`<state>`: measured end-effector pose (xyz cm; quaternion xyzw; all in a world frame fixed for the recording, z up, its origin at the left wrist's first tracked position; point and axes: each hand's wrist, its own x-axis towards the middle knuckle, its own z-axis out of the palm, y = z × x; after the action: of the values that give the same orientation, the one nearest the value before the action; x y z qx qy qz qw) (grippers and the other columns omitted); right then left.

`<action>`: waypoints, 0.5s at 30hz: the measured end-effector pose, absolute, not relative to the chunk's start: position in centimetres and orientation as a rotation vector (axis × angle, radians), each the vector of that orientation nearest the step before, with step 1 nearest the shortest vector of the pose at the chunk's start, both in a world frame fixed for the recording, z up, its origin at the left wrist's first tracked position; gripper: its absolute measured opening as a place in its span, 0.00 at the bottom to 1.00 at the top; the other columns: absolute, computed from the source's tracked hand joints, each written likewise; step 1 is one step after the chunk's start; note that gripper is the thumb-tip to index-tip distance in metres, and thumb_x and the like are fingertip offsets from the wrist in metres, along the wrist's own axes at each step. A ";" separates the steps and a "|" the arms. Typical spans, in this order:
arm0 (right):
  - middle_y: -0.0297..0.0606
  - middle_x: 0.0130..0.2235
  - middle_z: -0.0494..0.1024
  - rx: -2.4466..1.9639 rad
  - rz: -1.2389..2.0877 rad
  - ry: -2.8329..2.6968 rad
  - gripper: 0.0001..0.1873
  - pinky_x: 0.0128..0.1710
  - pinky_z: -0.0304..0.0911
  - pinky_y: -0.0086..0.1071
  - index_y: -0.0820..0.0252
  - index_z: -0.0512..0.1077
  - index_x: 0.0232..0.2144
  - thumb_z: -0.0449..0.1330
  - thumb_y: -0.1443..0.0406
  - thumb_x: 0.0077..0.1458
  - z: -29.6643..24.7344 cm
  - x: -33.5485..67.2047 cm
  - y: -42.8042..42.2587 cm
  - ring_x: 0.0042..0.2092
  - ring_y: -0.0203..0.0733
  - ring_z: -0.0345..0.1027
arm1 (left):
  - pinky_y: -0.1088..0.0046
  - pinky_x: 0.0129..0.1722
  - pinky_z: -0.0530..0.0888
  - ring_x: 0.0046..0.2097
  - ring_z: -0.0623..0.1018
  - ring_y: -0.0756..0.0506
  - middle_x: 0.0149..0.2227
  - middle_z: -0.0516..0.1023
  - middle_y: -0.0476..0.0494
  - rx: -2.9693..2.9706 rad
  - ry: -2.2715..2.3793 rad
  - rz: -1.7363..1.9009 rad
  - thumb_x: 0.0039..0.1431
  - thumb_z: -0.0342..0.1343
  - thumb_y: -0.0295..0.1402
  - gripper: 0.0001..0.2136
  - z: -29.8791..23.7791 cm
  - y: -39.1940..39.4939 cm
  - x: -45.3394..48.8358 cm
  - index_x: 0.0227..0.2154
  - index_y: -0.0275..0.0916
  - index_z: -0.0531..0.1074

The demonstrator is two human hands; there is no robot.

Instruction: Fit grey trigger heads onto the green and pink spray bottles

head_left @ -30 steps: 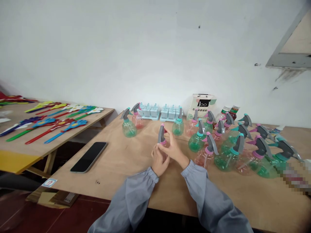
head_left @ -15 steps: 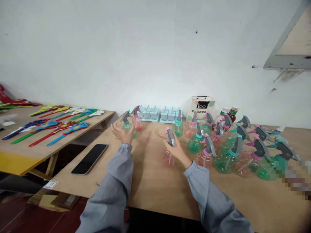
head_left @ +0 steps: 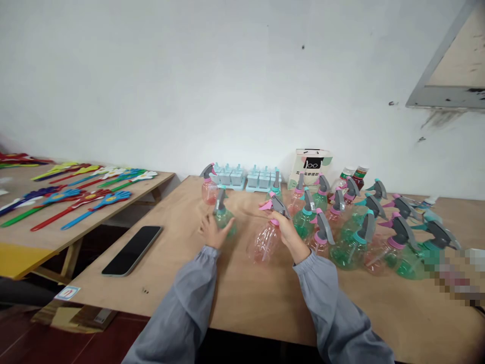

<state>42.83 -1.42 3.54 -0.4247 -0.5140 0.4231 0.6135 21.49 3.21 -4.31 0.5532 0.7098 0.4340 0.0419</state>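
Note:
My left hand (head_left: 210, 232) is wrapped round a green spray bottle (head_left: 224, 215) with a grey trigger head, standing on the plywood table (head_left: 242, 283). My right hand (head_left: 285, 228) grips the neck of a pink spray bottle (head_left: 265, 236) with a pink and grey trigger, tilted and lifted a little off the table. Another pink spray bottle (head_left: 209, 188) stands behind, near the wall. Both sleeves are grey.
A crowd of several green and pink spray bottles (head_left: 359, 227) fills the right half of the table. Light blue ice-pop moulds (head_left: 246, 177) and a small carton (head_left: 311, 167) stand by the wall. A black phone (head_left: 132, 243) lies at left. Colourful hand clappers (head_left: 76, 194) cover a second table.
My left hand reached out to the green bottle at the back, took hold of it and drew it nearer. My right hand lifted and tilted the pink bottle.

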 end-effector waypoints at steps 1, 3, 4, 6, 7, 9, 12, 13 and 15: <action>0.40 0.35 0.83 -0.975 0.977 -1.171 0.18 0.32 0.69 0.34 0.56 0.79 0.37 0.59 0.58 0.42 3.8 42.9 -1.6 0.40 0.48 0.76 | 0.43 0.57 0.63 0.59 0.69 0.27 0.55 0.70 0.29 1.767 2.141 1.324 0.50 0.64 0.51 0.32 -4.8 2.3 22.1 0.54 0.38 0.66; 0.40 0.36 0.83 -0.979 0.984 -1.147 0.16 0.31 0.68 0.33 0.56 0.78 0.33 0.59 0.58 0.40 4.1 42.9 -1.7 0.42 0.49 0.76 | 0.46 0.55 0.65 0.56 0.71 0.29 0.51 0.72 0.30 1.898 2.082 1.302 0.48 0.64 0.51 0.31 -5.4 1.0 22.9 0.51 0.37 0.67; 0.40 0.35 0.83 -0.993 1.001 -1.133 0.15 0.30 0.68 0.33 0.56 0.77 0.31 0.58 0.58 0.39 4.2 43.0 -1.8 0.41 0.48 0.76 | 0.48 0.53 0.66 0.54 0.72 0.29 0.50 0.72 0.31 1.941 2.064 1.290 0.48 0.64 0.51 0.31 -5.6 0.5 23.2 0.50 0.37 0.68; 0.39 0.33 0.81 -1.011 1.051 -1.066 0.13 0.27 0.65 0.31 0.57 0.76 0.26 0.59 0.59 0.36 4.3 42.9 -1.9 0.36 0.44 0.73 | 0.51 0.51 0.67 0.53 0.73 0.31 0.48 0.72 0.33 1.974 2.058 1.276 0.49 0.64 0.51 0.29 -5.7 0.1 23.4 0.49 0.37 0.68; 0.38 0.31 0.80 -1.007 1.082 -1.014 0.11 0.25 0.63 0.30 0.57 0.75 0.24 0.59 0.59 0.35 4.3 42.9 -1.9 0.32 0.42 0.71 | 0.52 0.51 0.67 0.52 0.73 0.32 0.48 0.72 0.34 1.974 2.067 1.276 0.49 0.63 0.51 0.29 -5.7 0.0 23.4 0.49 0.37 0.68; 0.35 0.27 0.78 -0.974 1.148 -0.913 0.09 0.23 0.59 0.28 0.58 0.74 0.20 0.58 0.60 0.32 4.5 42.8 -2.1 0.27 0.36 0.64 | 0.53 0.50 0.67 0.51 0.73 0.32 0.47 0.72 0.35 1.969 2.088 1.277 0.50 0.63 0.51 0.28 -5.7 0.1 23.3 0.48 0.38 0.68; 0.34 0.25 0.76 -0.944 1.227 -0.880 0.07 0.22 0.57 0.27 0.58 0.73 0.17 0.59 0.62 0.29 4.8 42.6 -2.4 0.25 0.34 0.60 | 0.53 0.50 0.66 0.51 0.73 0.32 0.48 0.72 0.33 1.979 2.096 1.280 0.49 0.64 0.50 0.28 -5.6 0.3 23.3 0.47 0.37 0.69; 0.34 0.25 0.76 -0.954 1.239 -0.893 0.07 0.23 0.57 0.28 0.58 0.73 0.17 0.59 0.63 0.29 4.9 42.5 -2.4 0.26 0.35 0.61 | 0.53 0.50 0.66 0.51 0.73 0.32 0.48 0.72 0.33 1.983 2.092 1.287 0.49 0.64 0.50 0.27 -5.7 0.4 23.2 0.47 0.37 0.69; 0.33 0.27 0.78 -0.979 1.246 -0.919 0.07 0.25 0.59 0.28 0.57 0.74 0.19 0.60 0.64 0.28 5.1 42.5 -2.5 0.28 0.36 0.63 | 0.53 0.50 0.66 0.51 0.73 0.32 0.48 0.73 0.33 1.991 2.072 1.315 0.49 0.64 0.50 0.27 -5.8 0.5 23.2 0.47 0.37 0.69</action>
<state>42.45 -2.48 5.07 -0.4240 -0.3980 0.5394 0.6090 23.18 0.46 -5.79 0.6299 0.6557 0.4161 -0.0091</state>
